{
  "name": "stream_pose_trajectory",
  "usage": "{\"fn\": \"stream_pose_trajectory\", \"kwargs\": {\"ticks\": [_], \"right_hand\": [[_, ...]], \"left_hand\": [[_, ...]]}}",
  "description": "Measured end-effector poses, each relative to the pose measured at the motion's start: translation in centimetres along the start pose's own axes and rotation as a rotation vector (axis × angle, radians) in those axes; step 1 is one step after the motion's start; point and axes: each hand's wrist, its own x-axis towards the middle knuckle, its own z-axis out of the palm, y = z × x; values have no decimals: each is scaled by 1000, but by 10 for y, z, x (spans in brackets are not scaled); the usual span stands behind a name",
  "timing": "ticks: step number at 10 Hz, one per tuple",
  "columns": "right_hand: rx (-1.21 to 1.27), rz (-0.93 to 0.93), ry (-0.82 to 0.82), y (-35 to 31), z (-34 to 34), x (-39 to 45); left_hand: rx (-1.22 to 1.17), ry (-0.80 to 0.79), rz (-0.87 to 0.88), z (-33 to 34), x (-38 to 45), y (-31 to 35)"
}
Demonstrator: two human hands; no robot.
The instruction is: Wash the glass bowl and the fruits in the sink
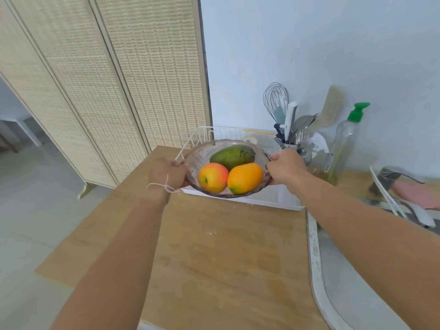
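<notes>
A tinted glass bowl (202,155) is held in the air in front of the white dish rack (262,198), at the far end of the wooden counter. Inside it lie a green mango (232,156), a red-yellow apple-like fruit (213,177) and an orange fruit (245,177). My left hand (166,173) grips the bowl's left rim; a white string is tied round that wrist. My right hand (287,166) grips the right rim. The sink (345,282) lies at the lower right, partly covered by my right forearm.
A utensil holder (289,129) with a whisk, knives and spatulas stands behind the rack. A clear soap bottle (345,144) with a green pump is beside it. The tap (390,177) and a pink cloth (416,194) are at the right. A woven folding screen (107,79) stands on the left.
</notes>
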Motion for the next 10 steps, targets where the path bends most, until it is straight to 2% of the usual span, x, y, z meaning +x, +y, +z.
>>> {"fn": "stream_pose_trajectory", "kwargs": {"ticks": [2, 4, 5, 6, 7, 8, 9, 10], "right_hand": [[-50, 92, 104, 7, 0, 35], [84, 194, 13, 6, -4, 43], [86, 244, 12, 3, -4, 40], [210, 283, -28, -3, -5, 34], [162, 237, -43, -6, -8, 27], [9, 94, 13, -11, -15, 4], [-92, -83, 60, -2, -25, -39], [-102, -230, 91, 34, -33, -89]], "left_hand": [[93, -99, 40, 40, 52, -7], [64, -68, 44, 59, 75, -6], [120, -39, 49, 60, 59, 1], [166, -7, 54, 56, 48, 6], [98, -27, 7, 47, 42, 3], [146, 84, 31, 38, 27, 5], [142, 285, 274, 39, -25, 3], [51, 194, 490, 69, -88, -8]]}}
